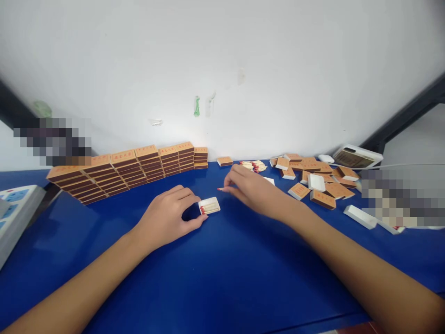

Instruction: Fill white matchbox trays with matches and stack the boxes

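My left hand rests on the blue table, its thumb and fingers closed on the left end of a small white matchbox tray that holds several matches. My right hand sits just right of the tray, fingers pinched on matches whose red tips poke out to the left. A loose pile of red-tipped matches lies behind the right hand. A white tray piece shows beside that hand.
Stacked rows of orange matchboxes line the wall at the back left, one single box apart. A heap of orange sleeves and white trays lies right. A phone with cable sits far right, a power strip far left.
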{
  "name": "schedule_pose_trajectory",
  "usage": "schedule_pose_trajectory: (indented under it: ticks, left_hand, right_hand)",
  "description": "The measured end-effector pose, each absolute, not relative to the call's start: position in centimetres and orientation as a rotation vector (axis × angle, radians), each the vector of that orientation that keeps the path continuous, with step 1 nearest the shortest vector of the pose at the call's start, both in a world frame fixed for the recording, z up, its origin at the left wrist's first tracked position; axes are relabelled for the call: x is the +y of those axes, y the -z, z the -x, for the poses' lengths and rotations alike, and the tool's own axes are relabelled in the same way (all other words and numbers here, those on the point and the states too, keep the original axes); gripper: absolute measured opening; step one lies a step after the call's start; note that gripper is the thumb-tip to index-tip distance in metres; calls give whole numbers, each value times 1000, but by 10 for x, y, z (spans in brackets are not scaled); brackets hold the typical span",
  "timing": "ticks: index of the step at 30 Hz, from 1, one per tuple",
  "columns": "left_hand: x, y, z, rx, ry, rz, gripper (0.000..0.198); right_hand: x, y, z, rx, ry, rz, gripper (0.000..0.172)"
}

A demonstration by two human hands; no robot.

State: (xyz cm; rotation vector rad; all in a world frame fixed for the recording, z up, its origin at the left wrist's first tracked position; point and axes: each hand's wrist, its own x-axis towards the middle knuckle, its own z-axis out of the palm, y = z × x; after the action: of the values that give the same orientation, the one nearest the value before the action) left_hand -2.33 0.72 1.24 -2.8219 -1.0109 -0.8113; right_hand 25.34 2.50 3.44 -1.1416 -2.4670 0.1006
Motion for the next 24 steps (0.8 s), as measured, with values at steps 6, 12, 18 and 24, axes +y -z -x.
schedule_pose_trajectory:
  ticks: [6, 12, 18, 24]
  left_hand:
    - [4, -10, 22, -990, 813, 2826, 25]
    - [5, -10, 22, -999, 810, 2851, 22]
    - [5, -12, 23, -1008, 797, 2855, 26]
    - [6, -14, 24, -1035, 761, 2857, 29]
  right_hand:
    - [11, -20, -222, -2632, 202, 987, 18]
    - [11, -12, -213, -2714, 342, 944, 22]
    - [29, -17, -240, -2554, 106, 1019, 18]
    - [79, -16, -323, -2377, 40, 1335, 12]
